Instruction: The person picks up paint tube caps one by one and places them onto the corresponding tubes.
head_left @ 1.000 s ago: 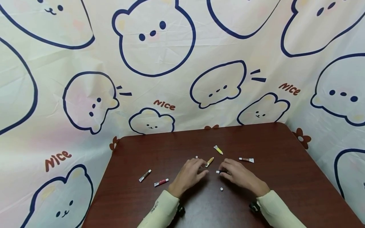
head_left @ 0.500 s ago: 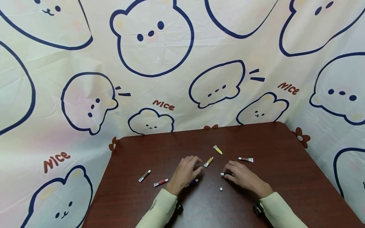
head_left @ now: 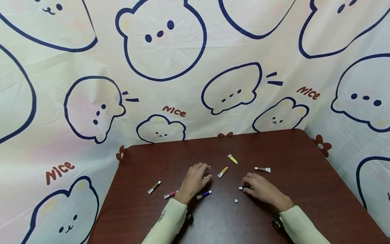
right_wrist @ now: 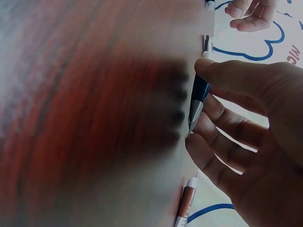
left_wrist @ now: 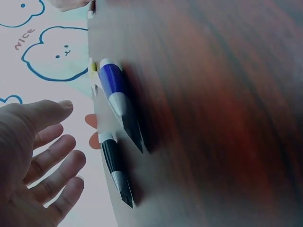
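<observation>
In the head view my left hand point(head_left: 195, 179) hovers over the table's left middle, fingers loosely bent and holding nothing. Just below it lies a purple-blue paint tube point(head_left: 204, 195) with a white cap. A dark paint tube point(left_wrist: 113, 161) shows beside the fingers in the left wrist view; the hand mostly hides it from the head camera. My right hand point(head_left: 262, 189) holds a dark blue paint tube point(right_wrist: 200, 90) between thumb and fingers. Its white cap end points left. A red tube point(head_left: 170, 195) is partly covered by my left wrist.
Around the hands on the brown table point(head_left: 219, 223) lie an ochre tube point(head_left: 222, 172), a yellow tube point(head_left: 233, 159), a brown tube point(head_left: 262, 169) and an olive-brown tube point(head_left: 154, 187). A small white piece point(head_left: 236, 201) sits between the hands. Printed cloth point(head_left: 161, 95) hangs behind.
My left hand has shifted left and away from me, uncovering the purple-blue tube. My right hand has moved a little right with its dark blue tube.
</observation>
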Tool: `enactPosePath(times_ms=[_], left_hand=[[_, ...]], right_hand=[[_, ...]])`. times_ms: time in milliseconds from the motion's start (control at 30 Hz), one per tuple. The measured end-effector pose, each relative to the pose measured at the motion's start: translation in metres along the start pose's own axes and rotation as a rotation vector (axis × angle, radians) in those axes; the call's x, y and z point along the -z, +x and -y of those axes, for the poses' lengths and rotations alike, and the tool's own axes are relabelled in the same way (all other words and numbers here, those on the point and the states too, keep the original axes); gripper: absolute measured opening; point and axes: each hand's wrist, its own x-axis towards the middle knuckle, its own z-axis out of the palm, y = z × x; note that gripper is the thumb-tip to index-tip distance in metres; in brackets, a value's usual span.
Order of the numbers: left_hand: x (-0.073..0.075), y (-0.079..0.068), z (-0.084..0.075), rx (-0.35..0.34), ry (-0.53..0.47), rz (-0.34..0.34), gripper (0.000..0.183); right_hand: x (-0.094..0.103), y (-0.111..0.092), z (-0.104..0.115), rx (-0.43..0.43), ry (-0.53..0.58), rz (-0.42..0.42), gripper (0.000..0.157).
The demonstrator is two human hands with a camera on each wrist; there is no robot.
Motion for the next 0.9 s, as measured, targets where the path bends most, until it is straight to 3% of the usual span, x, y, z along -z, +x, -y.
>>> enactPosePath(times_ms=[500,900], left_hand=[[-0.004,0.006,0.005,0.058,-0.007,0.011,0.024],[-0.006,0.01,0.005,0.081,0.013,0.052,0.023]], right_hand=[[-0.006,-0.004,-0.008,-0.001,-0.03,-0.024,0.015],[-0.004,-0.01,0.003,-0.027,-0.065,-0.042,0.026]])
